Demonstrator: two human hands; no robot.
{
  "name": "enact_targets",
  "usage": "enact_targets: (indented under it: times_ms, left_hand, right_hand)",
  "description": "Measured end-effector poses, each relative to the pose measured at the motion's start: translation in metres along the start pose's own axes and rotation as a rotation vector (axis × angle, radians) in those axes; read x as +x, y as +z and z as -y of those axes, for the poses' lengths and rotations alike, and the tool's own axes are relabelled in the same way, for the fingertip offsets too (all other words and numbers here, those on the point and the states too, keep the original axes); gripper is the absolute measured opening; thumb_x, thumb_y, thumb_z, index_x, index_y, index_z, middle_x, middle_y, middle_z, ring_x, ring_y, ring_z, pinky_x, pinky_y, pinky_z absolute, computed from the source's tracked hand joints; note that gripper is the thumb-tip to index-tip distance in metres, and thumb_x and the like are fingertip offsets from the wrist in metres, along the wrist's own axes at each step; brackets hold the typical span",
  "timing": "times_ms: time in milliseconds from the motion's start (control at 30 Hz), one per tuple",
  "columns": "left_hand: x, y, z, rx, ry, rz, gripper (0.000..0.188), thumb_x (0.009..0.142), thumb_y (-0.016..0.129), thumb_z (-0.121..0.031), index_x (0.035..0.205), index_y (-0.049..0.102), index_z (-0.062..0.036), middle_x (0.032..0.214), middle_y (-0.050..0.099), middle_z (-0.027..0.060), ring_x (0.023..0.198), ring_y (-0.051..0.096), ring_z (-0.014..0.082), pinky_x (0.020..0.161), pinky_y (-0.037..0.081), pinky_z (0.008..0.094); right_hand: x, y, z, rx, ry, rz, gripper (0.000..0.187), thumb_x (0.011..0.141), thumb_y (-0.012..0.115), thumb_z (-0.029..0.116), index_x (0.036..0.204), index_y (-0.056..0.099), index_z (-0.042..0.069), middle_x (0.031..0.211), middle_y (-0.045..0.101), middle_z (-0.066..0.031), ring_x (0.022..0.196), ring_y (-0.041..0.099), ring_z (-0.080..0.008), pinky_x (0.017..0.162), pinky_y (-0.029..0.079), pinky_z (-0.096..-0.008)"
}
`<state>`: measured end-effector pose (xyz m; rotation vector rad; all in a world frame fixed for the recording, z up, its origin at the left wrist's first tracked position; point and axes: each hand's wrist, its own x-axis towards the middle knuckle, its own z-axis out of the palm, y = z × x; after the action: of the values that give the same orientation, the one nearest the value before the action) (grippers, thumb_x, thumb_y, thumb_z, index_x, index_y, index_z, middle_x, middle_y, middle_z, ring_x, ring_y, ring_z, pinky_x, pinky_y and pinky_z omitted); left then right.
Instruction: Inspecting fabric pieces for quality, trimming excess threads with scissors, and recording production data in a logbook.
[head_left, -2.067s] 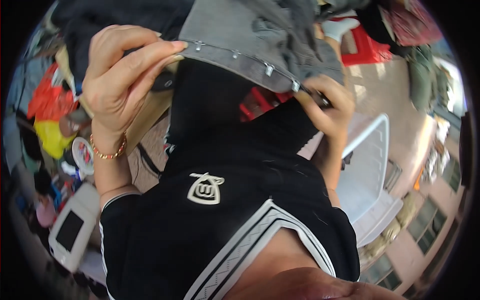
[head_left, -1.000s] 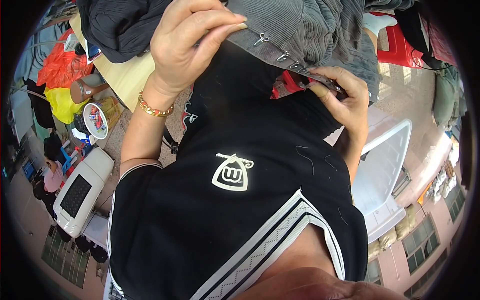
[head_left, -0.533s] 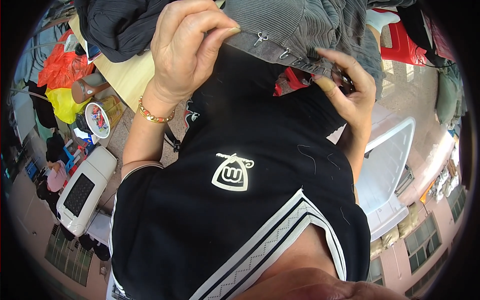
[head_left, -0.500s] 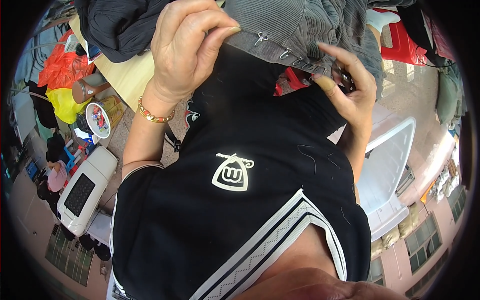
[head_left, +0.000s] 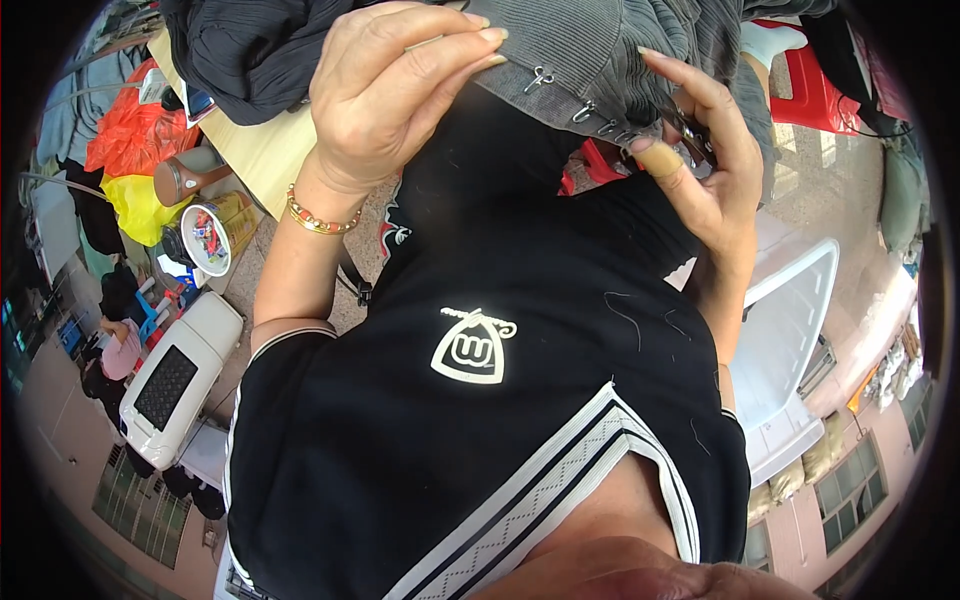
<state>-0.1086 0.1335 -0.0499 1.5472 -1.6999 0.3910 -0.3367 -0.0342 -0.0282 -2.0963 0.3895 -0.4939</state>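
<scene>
A grey corduroy garment [head_left: 560,40] spreads across my lap at the top of the view, its edge carrying several small metal hooks [head_left: 540,78]. My left hand [head_left: 395,95] pinches that edge between thumb and fingertips, left of the hooks. On the other side, my right hand [head_left: 715,155] has its index finger raised and its thumb, wrapped in a yellowish covering, at the garment's edge. Tucked in its palm are dark metal thread snips [head_left: 692,138], partly hidden by the fingers.
Dark pleated cloth [head_left: 245,60] lies on a pale wooden board [head_left: 250,150] at the upper left. Beyond it are a red plastic bag [head_left: 135,130], a yellow bag [head_left: 140,207] and a tub of small items [head_left: 212,240]. A red stool [head_left: 810,90] and a clear plastic bin [head_left: 790,330] stand right.
The left hand has shifted slightly right, its fingers now straighter and closer together on the garment's edge. The right hand keeps nearly the same pose; the whole view has drifted slightly.
</scene>
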Motion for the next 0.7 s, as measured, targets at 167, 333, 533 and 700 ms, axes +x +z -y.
enact_targets:
  times_ms: [167, 333, 533, 700]
  left_hand:
    - [-0.005, 0.003, -0.002, 0.062, 0.045, -0.034, 0.022, 0.076, 0.080, -0.004, 0.097, 0.073, -0.0081, 0.098, 0.068, 0.0062, 0.089, 0.064, 0.0180, 0.074, 0.051, 0.0268]
    - [-0.018, 0.006, -0.007, 0.034, -0.076, -0.070, 0.024, 0.078, 0.079, -0.002, 0.100, 0.070, -0.0058, 0.098, 0.064, 0.0085, 0.088, 0.062, 0.0186, 0.074, 0.051, 0.0273]
    - [-0.028, 0.010, -0.011, -0.121, -0.219, -0.104, 0.028, 0.079, 0.078, 0.000, 0.103, 0.065, -0.0022, 0.099, 0.065, 0.0102, 0.090, 0.063, 0.0213, 0.077, 0.051, 0.0287]
    - [-0.030, 0.010, -0.013, -0.130, -0.282, -0.116, 0.030, 0.078, 0.079, 0.001, 0.104, 0.063, -0.0015, 0.099, 0.066, 0.0107, 0.090, 0.063, 0.0221, 0.079, 0.051, 0.0299]
  right_hand:
    - [0.013, 0.004, 0.002, -0.121, -0.170, -0.063, 0.045, 0.080, 0.078, 0.014, 0.124, 0.067, 0.008, 0.084, 0.059, -0.0044, 0.073, 0.055, -0.0118, 0.065, 0.044, -0.0235]
    - [0.035, 0.005, 0.023, -0.330, -0.333, 0.009, 0.037, 0.077, 0.075, 0.002, 0.114, 0.070, 0.003, 0.093, 0.062, -0.0067, 0.077, 0.058, -0.0162, 0.071, 0.046, -0.0256]
    - [0.049, 0.008, 0.033, -0.327, -0.395, 0.083, 0.045, 0.072, 0.077, -0.001, 0.117, 0.072, 0.005, 0.088, 0.059, -0.0069, 0.076, 0.057, -0.0160, 0.064, 0.046, -0.0259]
    - [0.057, 0.010, 0.049, -0.380, -0.381, 0.153, 0.043, 0.074, 0.076, -0.001, 0.117, 0.072, 0.006, 0.087, 0.057, -0.0061, 0.074, 0.057, -0.0153, 0.063, 0.046, -0.0263]
